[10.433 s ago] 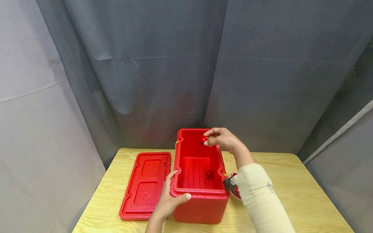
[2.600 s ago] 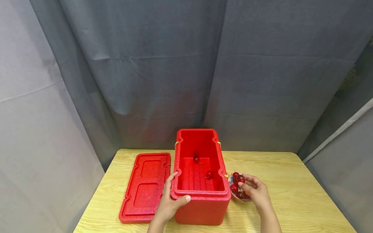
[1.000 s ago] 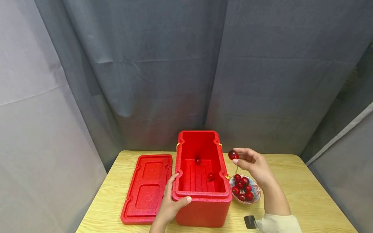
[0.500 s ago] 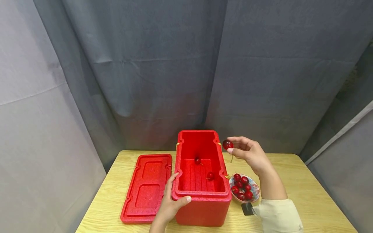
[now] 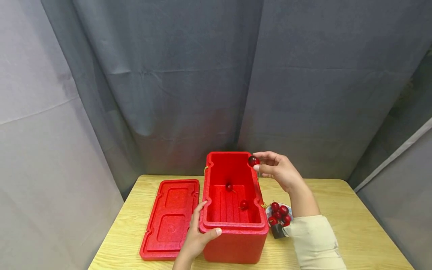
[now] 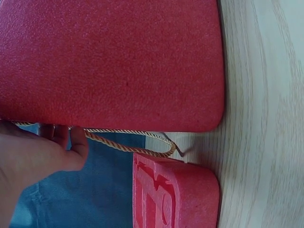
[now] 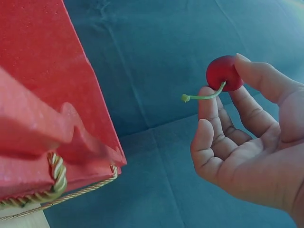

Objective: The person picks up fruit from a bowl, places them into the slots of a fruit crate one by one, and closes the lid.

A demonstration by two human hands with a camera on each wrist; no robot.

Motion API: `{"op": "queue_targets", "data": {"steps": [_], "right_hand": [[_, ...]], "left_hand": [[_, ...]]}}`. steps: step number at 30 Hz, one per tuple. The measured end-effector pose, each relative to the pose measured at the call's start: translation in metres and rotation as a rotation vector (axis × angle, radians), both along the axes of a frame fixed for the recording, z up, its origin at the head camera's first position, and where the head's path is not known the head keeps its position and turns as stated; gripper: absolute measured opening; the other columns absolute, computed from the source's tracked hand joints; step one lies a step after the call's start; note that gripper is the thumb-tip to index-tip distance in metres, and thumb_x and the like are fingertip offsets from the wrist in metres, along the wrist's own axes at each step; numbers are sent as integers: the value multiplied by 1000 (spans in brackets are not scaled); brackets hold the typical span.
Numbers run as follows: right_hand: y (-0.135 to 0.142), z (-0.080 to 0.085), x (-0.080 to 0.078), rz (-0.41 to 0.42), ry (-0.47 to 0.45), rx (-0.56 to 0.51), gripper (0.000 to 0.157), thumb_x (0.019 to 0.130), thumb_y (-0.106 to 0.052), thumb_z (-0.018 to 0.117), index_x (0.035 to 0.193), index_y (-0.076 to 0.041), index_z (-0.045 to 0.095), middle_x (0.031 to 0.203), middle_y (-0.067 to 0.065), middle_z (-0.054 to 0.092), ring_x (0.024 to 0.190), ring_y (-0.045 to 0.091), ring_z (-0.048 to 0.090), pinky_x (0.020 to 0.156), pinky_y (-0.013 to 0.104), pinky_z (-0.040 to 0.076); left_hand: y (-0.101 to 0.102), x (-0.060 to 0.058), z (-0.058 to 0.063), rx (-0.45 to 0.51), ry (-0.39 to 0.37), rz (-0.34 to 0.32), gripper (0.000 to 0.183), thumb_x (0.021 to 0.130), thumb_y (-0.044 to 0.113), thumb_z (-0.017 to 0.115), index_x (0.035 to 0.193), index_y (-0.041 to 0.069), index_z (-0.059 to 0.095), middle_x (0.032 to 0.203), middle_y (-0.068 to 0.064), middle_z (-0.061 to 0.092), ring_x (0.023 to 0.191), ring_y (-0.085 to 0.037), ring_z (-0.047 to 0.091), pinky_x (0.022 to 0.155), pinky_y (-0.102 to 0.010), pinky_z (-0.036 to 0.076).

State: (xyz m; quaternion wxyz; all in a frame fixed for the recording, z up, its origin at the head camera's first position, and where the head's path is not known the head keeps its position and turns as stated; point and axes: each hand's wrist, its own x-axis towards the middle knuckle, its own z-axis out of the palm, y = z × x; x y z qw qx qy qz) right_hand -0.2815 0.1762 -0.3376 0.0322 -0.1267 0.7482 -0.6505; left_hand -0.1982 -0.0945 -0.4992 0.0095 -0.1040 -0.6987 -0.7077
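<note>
In the head view, a red foam box (image 5: 236,243) stands uncovered on the table. My left hand (image 5: 197,240) grips its near left corner, thumb on the front face and fingers along the left side. Thumb and fingertips of my right hand (image 5: 278,170) pinch a dark red cherry (image 5: 254,161) at the box's far right rim. The right wrist view shows that cherry (image 7: 222,73) with its green stem pointing away from the palm. Two more cherries lie inside the box, one farther back (image 5: 229,186) and one nearer (image 5: 243,204). Beside the box, a patterned bowl (image 5: 268,210) holds several cherries, partly hidden by the right wrist.
The red lid (image 5: 170,221) lies flat on the wooden table (image 5: 354,225), left of the box. A gold cord (image 6: 118,146) hangs along the box's side, close to the left fingers. Grey curtains (image 5: 189,93) hang behind and at both sides.
My right hand has carried the cherry up and left from above the bowl to the box's right rim. My left hand stays at the box corner.
</note>
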Motion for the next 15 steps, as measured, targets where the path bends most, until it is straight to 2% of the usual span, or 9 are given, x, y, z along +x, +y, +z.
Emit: {"op": "queue_targets", "data": {"steps": [7, 15], "right_hand": [[-11, 2, -11, 31, -48, -16, 41, 82, -11, 70, 119, -1, 57, 111, 16, 59, 94, 29, 58, 84, 54, 44], [-24, 1, -19, 54, -81, 58, 41, 80, -13, 71, 119, -4, 59, 108, 15, 59, 92, 28, 56, 81, 49, 47]], "left_hand": [[1, 0, 1, 3, -24, -3, 82, 71, 19, 79, 138, 33, 34, 141, -9, 22, 117, -31, 40, 90, -40, 38], [0, 0, 1, 4, -38, -6, 82, 71, 21, 78, 138, 33, 33, 141, -9, 22, 117, -31, 41, 89, -40, 38]]}}
